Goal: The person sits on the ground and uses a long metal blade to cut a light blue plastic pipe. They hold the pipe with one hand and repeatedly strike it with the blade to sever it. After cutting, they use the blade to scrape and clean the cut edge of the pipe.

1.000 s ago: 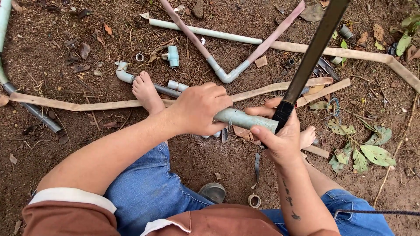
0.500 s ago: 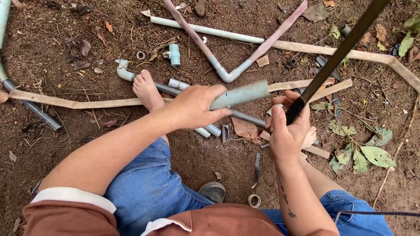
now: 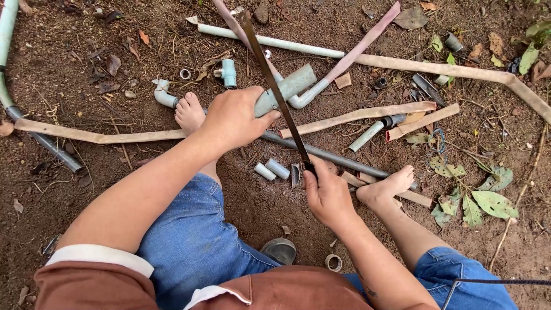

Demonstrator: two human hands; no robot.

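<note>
My left hand (image 3: 235, 117) grips a short pale grey-green plastic pipe piece (image 3: 290, 86), held tilted up to the right above the ground. My right hand (image 3: 326, 192) holds the handle end of a long thin dark blade (image 3: 274, 86) that slants up and left, crossing over the pipe piece close to my left hand's fingers. I sit on bare soil with my bare feet (image 3: 188, 113) (image 3: 385, 186) spread to either side. Two short cut pipe stubs (image 3: 271, 170) lie on the soil between my hands.
Long pale pipes (image 3: 270, 40), a dark grey pipe (image 3: 338, 156), flat tan hose strips (image 3: 92, 136) and a pipe tee (image 3: 228, 72) lie scattered ahead. A round metal tin (image 3: 279, 250) and a pipe ring (image 3: 333, 262) sit near my lap. Green leaves (image 3: 488, 201) lie at the right.
My left hand lifted the pipe piece up and away from me. The blade swung from leaning right to leaning left, and my right hand dropped lower toward my lap.
</note>
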